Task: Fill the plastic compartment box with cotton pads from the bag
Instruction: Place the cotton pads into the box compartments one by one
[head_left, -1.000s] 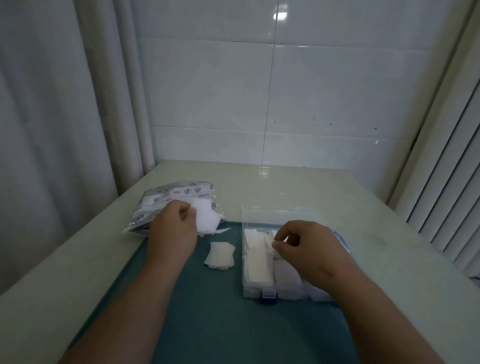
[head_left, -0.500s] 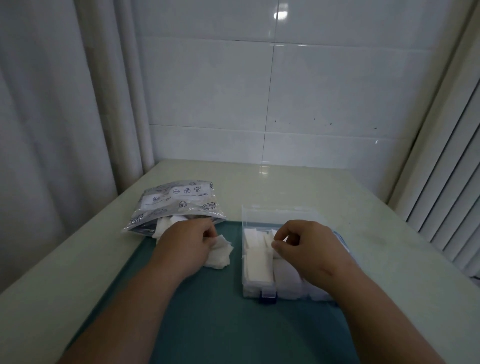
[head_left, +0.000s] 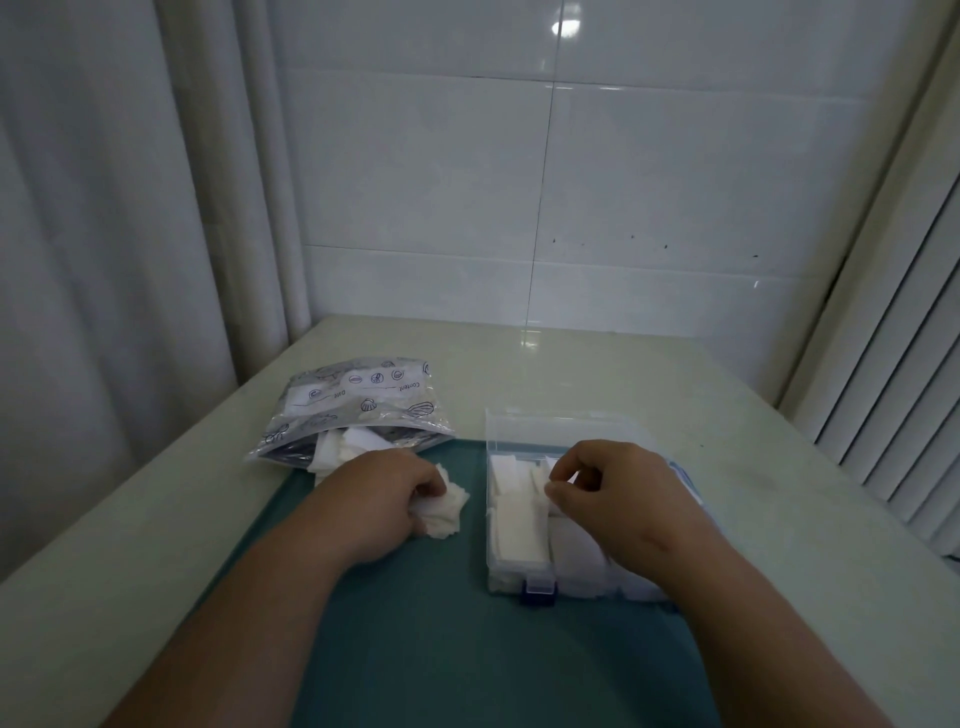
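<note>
The left hand (head_left: 382, 501) curls its fingers round a loose stack of cotton pads (head_left: 448, 512) on the teal mat (head_left: 441, 649), with the bag (head_left: 358, 410) just beyond them. The plastic compartment box (head_left: 501, 584), its long side running away from the person, lies just right of those fingers, likely a short sideways carry. The right hand (head_left: 618, 493) hovers over the box, fingers drawn narrow; whether they pinch a pad I cannot tell.

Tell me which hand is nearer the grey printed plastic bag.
Left. The left hand sits by the mouth of the grey printed plastic bag, gripping white cotton pads; the right hand is over the clear plastic compartment box, off to the bag's right.
</note>
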